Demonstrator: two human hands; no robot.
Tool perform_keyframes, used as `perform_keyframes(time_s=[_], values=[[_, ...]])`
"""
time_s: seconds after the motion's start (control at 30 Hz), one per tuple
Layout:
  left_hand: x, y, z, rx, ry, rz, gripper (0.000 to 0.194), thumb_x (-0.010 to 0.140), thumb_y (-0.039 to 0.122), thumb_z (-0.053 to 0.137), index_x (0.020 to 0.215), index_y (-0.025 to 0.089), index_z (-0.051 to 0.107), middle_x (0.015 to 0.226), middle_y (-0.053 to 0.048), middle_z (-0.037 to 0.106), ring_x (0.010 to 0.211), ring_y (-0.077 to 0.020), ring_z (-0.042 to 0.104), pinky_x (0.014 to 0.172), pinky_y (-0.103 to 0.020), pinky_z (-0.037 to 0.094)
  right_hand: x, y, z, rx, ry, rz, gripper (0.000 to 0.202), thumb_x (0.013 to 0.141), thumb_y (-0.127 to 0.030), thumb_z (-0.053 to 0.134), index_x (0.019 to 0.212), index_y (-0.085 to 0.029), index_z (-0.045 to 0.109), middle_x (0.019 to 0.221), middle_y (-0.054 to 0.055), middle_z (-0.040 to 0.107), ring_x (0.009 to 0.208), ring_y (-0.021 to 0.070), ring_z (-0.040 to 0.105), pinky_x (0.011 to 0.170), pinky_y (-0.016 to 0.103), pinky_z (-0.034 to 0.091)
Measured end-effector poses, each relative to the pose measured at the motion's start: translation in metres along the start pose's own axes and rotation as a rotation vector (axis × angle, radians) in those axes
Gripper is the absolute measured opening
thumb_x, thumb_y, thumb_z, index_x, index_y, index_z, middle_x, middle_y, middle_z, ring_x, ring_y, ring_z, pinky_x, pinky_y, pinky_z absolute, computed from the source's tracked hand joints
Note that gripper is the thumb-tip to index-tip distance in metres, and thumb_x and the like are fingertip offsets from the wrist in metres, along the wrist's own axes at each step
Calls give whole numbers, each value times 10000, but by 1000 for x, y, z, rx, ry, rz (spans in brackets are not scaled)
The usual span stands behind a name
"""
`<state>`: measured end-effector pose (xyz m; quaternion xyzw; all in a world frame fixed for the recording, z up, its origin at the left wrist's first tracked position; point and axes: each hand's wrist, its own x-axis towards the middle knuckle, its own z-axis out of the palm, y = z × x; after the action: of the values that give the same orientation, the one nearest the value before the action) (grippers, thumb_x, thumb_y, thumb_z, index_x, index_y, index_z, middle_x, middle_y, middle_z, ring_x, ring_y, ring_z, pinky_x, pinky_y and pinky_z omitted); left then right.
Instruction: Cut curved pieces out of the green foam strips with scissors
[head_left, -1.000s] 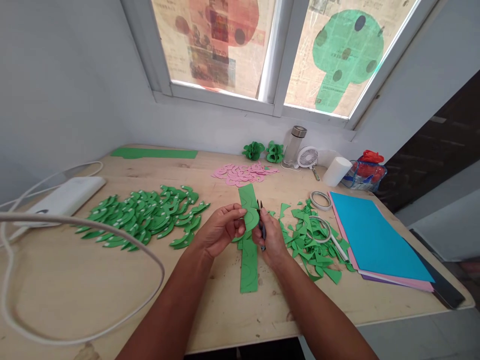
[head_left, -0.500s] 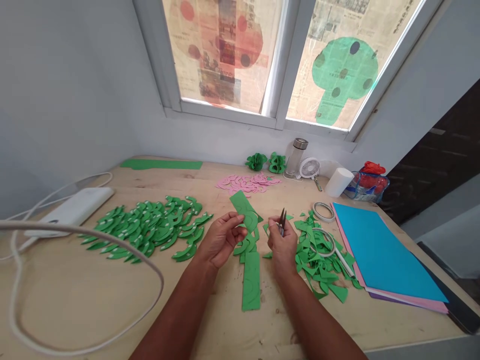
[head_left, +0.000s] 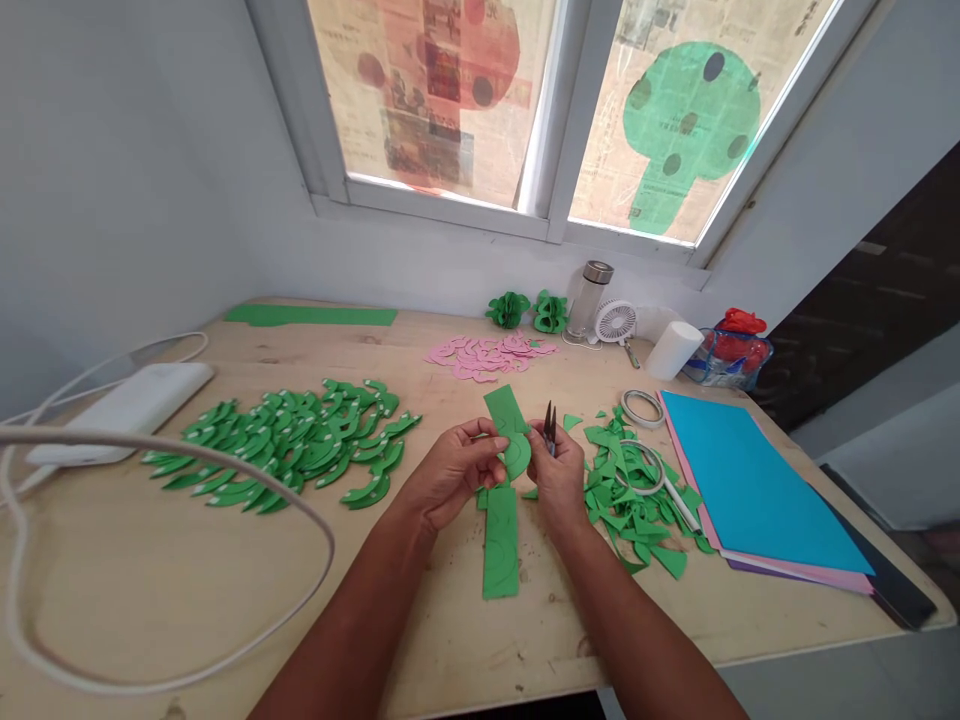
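Between thumb and fingers, my left hand (head_left: 459, 468) pinches a green paper strip (head_left: 505, 408) with a rounded, partly cut lower end. My right hand (head_left: 556, 475) is closed around small scissors (head_left: 550, 428), their dark blades pointing up, and its fingertips meet the right edge of the paper. Below the hands a green rectangle (head_left: 500, 545) with curved drawn lines lies on the table. Curved green pieces with white spots (head_left: 300, 440) are heaped on the left. Green scraps (head_left: 637, 510) lie right of my right hand.
Pink cut pieces (head_left: 487, 355) and two green paper balls (head_left: 508, 310) are at the back, near a bottle (head_left: 589, 300) and small fan (head_left: 616, 321). Tape rings (head_left: 643, 409) and blue sheets (head_left: 757, 480) lie right. A white cable (head_left: 326, 560) loops at the left.
My right hand has come in to the green paper, which is now more upright and slightly further right. The view has shifted a little, so the background sits higher.
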<state>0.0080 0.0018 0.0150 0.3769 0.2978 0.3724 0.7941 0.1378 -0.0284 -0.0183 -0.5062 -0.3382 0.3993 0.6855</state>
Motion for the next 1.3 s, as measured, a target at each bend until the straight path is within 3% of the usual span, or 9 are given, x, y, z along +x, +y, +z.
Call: perform_keyframes(time_s=[0.23, 0.57, 0.7, 0.9, 1.1, 1.3], values=[[-3, -2, 3, 128, -74, 0, 266, 633, 257, 813, 807, 139, 649, 516, 18, 602, 406, -70, 513, 428, -176, 354, -2, -7, 5, 50, -17, 31, 265, 633, -408, 738, 709, -163, 669, 593, -6, 594, 508, 123, 480, 481, 240, 390], [-5, -5, 10, 257, -70, 18, 242, 638, 313, 804, 716, 110, 697, 528, -32, 640, 466, -108, 553, 471, -209, 387, 0, -8, 3, 74, -32, 107, 243, 581, -369, 749, 636, -164, 631, 490, -36, 541, 452, 112, 458, 440, 230, 367], [-6, -2, 10, 260, -70, 26, 274, 679, 370, 777, 726, 112, 697, 585, -69, 675, 511, -139, 600, 475, -223, 407, 0, -11, 2, -5, -32, 114, 239, 601, -372, 731, 659, -166, 624, 456, -65, 478, 413, 81, 366, 402, 211, 276], [-4, 3, 10, 144, 25, 52, 297, 711, 400, 749, 802, 134, 654, 770, -88, 731, 511, -126, 620, 453, -211, 407, 2, -9, 1, -95, -43, 57, 275, 679, -428, 672, 710, -156, 641, 479, -55, 457, 416, 77, 295, 391, 227, 167], [0, 3, 4, 9, 184, 108, 238, 710, 331, 751, 788, 139, 634, 711, -57, 720, 473, -99, 578, 418, -188, 381, 2, -7, -1, -108, -72, 51, 275, 680, -425, 691, 711, -157, 636, 495, -77, 376, 441, 75, 231, 413, 234, 166], [4, 5, -4, -103, 230, 40, 193, 757, 306, 699, 718, 123, 654, 642, -59, 702, 456, -94, 555, 411, -185, 373, -2, -17, -2, -189, -216, -24, 252, 695, -410, 691, 687, -166, 630, 517, -70, 373, 484, 86, 269, 456, 232, 201]])
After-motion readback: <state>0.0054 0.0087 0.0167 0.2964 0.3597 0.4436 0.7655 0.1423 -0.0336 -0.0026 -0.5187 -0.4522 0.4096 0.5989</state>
